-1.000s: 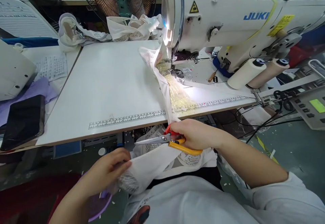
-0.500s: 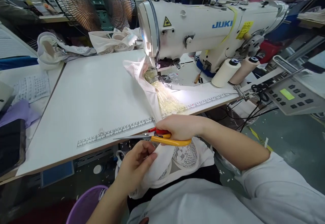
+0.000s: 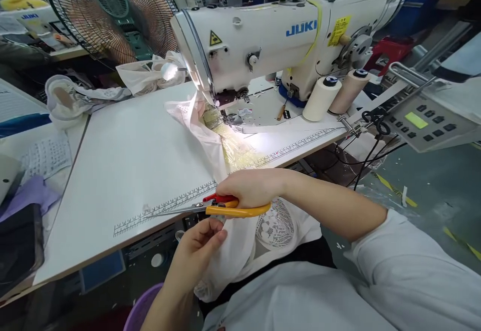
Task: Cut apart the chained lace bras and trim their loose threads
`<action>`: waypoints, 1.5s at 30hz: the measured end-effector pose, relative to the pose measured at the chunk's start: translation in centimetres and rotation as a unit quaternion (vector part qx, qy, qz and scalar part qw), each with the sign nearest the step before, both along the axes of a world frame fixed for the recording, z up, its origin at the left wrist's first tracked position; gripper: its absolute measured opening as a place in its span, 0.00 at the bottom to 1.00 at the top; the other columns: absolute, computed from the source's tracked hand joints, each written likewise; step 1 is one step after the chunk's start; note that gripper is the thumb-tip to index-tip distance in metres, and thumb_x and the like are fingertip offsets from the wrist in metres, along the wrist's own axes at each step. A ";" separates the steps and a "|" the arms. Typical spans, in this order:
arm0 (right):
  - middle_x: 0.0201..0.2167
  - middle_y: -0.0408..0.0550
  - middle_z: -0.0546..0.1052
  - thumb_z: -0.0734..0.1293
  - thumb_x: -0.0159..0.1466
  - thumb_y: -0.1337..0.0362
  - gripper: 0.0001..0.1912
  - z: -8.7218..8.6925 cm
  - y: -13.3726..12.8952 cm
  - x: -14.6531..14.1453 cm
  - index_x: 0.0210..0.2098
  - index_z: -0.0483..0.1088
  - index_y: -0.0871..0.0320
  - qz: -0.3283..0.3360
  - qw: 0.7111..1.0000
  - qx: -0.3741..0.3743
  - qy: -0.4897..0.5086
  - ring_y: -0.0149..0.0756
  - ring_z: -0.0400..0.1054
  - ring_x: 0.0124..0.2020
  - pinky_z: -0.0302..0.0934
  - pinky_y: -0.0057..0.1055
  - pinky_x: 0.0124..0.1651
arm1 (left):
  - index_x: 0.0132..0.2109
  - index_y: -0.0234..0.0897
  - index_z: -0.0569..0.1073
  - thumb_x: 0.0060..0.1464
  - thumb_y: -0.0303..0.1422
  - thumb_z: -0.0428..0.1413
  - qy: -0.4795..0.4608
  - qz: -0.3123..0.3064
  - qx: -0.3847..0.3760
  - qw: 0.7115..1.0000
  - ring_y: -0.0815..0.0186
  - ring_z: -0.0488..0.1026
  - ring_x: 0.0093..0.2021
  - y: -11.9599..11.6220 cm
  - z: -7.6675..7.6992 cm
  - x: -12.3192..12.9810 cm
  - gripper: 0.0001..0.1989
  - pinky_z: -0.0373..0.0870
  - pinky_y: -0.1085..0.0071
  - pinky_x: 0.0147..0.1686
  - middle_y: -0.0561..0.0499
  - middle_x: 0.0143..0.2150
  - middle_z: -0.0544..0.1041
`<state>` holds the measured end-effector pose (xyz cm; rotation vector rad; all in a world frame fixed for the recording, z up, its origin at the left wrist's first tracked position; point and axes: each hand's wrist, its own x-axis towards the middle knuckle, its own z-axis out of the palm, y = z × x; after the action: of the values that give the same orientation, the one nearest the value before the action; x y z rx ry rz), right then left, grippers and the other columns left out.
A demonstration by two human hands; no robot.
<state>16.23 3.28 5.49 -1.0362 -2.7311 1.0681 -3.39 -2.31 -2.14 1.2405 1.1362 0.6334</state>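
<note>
Bra (image 3: 276, 226), white with a lace cup, rests across the lap of a person seated at a sewing machine (image 3: 255, 35), just below the near edge of the bench (image 3: 124, 145). The left hand (image 3: 199, 251) has thumb and fingers together, pinching the white fabric at one side. The right hand (image 3: 250, 188) is closed round the orange and red handles of the scissors (image 3: 238, 212), whose blades appear nearly together, pointing left above the printed ruler (image 3: 169, 206) and clear of the pinched fabric.

A pale strip (image 3: 210, 145) runs from beneath the machine head, over the bench, to the right hand; whether it joins the piece on the lap is hidden there. Crinkled yellow film (image 3: 236, 145) lies beside it near the needle.

Judging by the frame, the piece is part-worked: the cup is formed and joined to plain fabric, while the strip at the machine appears uncut along its visible length. Any fresh snip or loose thread at the pinched edge is too small to tell, so how much trimming or stitching is complete cannot be confirmed.

Other white garments (image 3: 146, 75) lie heaped at the back of the bench, with a cupped one (image 3: 63, 95) at the left; their stage is unclear. Two thread cones (image 3: 322, 100) stand at right.
</note>
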 end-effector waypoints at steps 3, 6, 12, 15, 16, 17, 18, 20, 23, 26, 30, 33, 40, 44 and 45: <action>0.21 0.41 0.63 0.61 0.57 0.67 0.10 -0.4 0.0 0.1 0.22 0.54 0.57 0.006 1.000 0.007 0.012 0.29 0.55 0.22 0.49 0.27 0.25 | 0.25 0.36 0.71 0.44 0.39 0.61 0.010 0.000 -0.001 1.000 0.70 0.60 0.25 0.0 0.5 0.2 0.11 0.59 0.76 0.26 0.55 0.23 0.66; 0.21 0.41 0.64 0.61 0.56 0.68 0.09 -0.7 0.0 0.1 0.22 0.55 0.57 0.011 1.000 0.011 0.019 0.29 0.55 0.22 0.49 0.27 0.24 | 0.25 0.37 0.71 0.43 0.39 0.62 0.029 -0.002 0.006 1.000 0.70 0.60 0.25 -0.1 1.2 0.5 0.11 0.59 0.76 0.25 0.55 0.23 0.66; 0.22 0.42 0.64 0.62 0.55 0.68 0.10 -0.7 -0.2 0.0 0.22 0.54 0.57 -0.001 1.000 0.012 0.018 0.31 0.56 0.22 0.49 0.28 0.24 | 0.34 0.38 0.75 0.46 0.42 0.60 0.012 0.008 0.032 0.999 0.64 0.68 0.33 -0.3 1.3 1.6 0.12 0.65 0.72 0.32 0.51 0.30 0.74; 0.22 0.41 0.64 0.63 0.56 0.65 0.11 -1.4 -1.0 0.3 0.23 0.54 0.56 -0.045 0.998 0.002 0.052 0.31 0.56 0.23 0.49 0.27 0.25 | 0.30 0.37 0.75 0.43 0.42 0.62 -0.038 0.055 0.004 0.998 0.67 0.67 0.30 -0.3 0.8 2.1 0.12 0.64 0.73 0.31 0.53 0.27 0.73; 0.23 0.41 0.64 0.64 0.56 0.63 0.12 -1.8 -1.5 0.5 0.25 0.54 0.56 -0.080 0.994 -0.005 0.079 0.31 0.57 0.24 0.50 0.27 0.25 | 0.29 0.37 0.75 0.42 0.41 0.63 -0.055 0.067 -0.013 0.996 0.69 0.65 0.27 -0.3 0.7 2.2 0.12 0.63 0.75 0.29 0.54 0.25 0.71; 0.25 0.41 0.64 0.65 0.55 0.61 0.13 -2.3 -2.1 0.8 0.27 0.54 0.56 -0.122 0.986 -0.014 0.116 0.30 0.57 0.25 0.52 0.27 0.26 | 0.27 0.36 0.74 0.40 0.40 0.63 -0.070 0.075 -0.033 0.994 0.71 0.63 0.25 -0.3 0.6 2.1 0.12 0.60 0.77 0.26 0.55 0.23 0.70; 0.26 0.42 0.64 0.66 0.55 0.59 0.14 -2.8 -2.8 1.2 0.29 0.54 0.56 -0.166 0.973 -0.022 0.157 0.31 0.58 0.26 0.53 0.27 0.27 | 0.26 0.36 0.74 0.39 0.40 0.64 -0.081 0.084 -0.052 0.992 0.72 0.61 0.23 -0.2 0.6 2.0 0.12 0.58 0.78 0.24 0.56 0.22 0.69; 0.29 0.43 0.64 0.64 0.55 0.54 0.16 -3.9 -4.4 2.1 0.32 0.55 0.57 -0.214 0.948 -0.044 0.233 0.31 0.59 0.28 0.55 0.27 0.29 | 0.24 0.35 0.73 0.38 0.39 0.64 -0.096 0.102 -0.078 0.987 0.74 0.59 0.21 -0.2 0.5 1.7 0.12 0.54 0.79 0.21 0.57 0.20 0.67; 0.27 0.43 0.63 0.61 0.56 0.50 0.17 -5.6 -6.8 3.5 0.29 0.55 0.57 -0.158 0.966 -0.076 0.191 0.31 0.57 0.26 0.55 0.28 0.29 | 0.23 0.34 0.72 0.37 0.38 0.64 -0.106 0.116 -0.096 0.983 0.73 0.59 0.20 -0.2 0.5 1.4 0.12 0.54 0.78 0.21 0.56 0.19 0.67; 0.22 0.41 0.61 0.60 0.57 0.46 0.20 -7.1 -8.5 4.1 0.25 0.54 0.56 -0.118 0.985 -0.107 0.068 0.30 0.54 0.22 0.51 0.28 0.25 | 0.22 0.34 0.71 0.36 0.36 0.63 -0.112 0.122 -0.104 0.981 0.73 0.60 0.21 -0.2 0.6 1.3 0.11 0.56 0.77 0.22 0.55 0.19 0.68; 0.20 0.41 0.60 0.58 0.58 0.43 0.22 -7.8 -9.1 3.8 0.24 0.53 0.56 -0.124 0.988 -0.094 0.014 0.29 0.50 0.20 0.47 0.27 0.23 | 0.22 0.34 0.70 0.36 0.37 0.63 -0.099 0.116 -0.103 0.983 0.72 0.60 0.21 -0.3 0.6 1.5 0.12 0.55 0.77 0.22 0.56 0.19 0.67; 0.20 0.41 0.61 0.59 0.57 0.43 0.22 -7.7 -8.9 3.1 0.24 0.55 0.56 -0.136 0.987 -0.087 0.021 0.28 0.50 0.20 0.48 0.27 0.23 | 0.21 0.34 0.69 0.36 0.39 0.63 -0.084 0.104 -0.092 0.987 0.72 0.58 0.20 -0.4 0.7 1.6 0.14 0.54 0.77 0.21 0.56 0.18 0.65; 0.20 0.40 0.63 0.60 0.57 0.44 0.21 -7.1 -8.5 2.0 0.26 0.58 0.57 -0.143 0.987 -0.075 0.028 0.28 0.51 0.19 0.49 0.27 0.22 | 0.20 0.34 0.65 0.37 0.39 0.62 -0.075 0.111 -0.075 0.988 0.74 0.54 0.20 -0.7 0.7 1.6 0.16 0.51 0.77 0.21 0.58 0.18 0.61; 0.20 0.40 0.62 0.61 0.56 0.44 0.21 -7.3 -8.5 1.7 0.24 0.56 0.56 -0.162 0.981 -0.103 0.040 0.28 0.52 0.20 0.49 0.27 0.23 | 0.21 0.34 0.65 0.38 0.38 0.61 -0.071 0.112 -0.071 0.989 0.74 0.55 0.20 -0.6 0.8 1.5 0.14 0.52 0.77 0.21 0.58 0.18 0.61; 0.20 0.40 0.63 0.62 0.56 0.45 0.21 -7.5 -8.6 1.6 0.23 0.56 0.56 -0.176 0.976 -0.121 0.047 0.29 0.53 0.20 0.50 0.27 0.23 | 0.21 0.35 0.65 0.38 0.38 0.61 -0.069 0.110 -0.070 0.989 0.73 0.55 0.20 -0.6 0.9 1.5 0.14 0.52 0.77 0.21 0.58 0.18 0.61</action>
<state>17.88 -5.32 -2.00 -1.3934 -2.2656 1.3616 -1.91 -2.91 -1.28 0.9450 1.1893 0.7804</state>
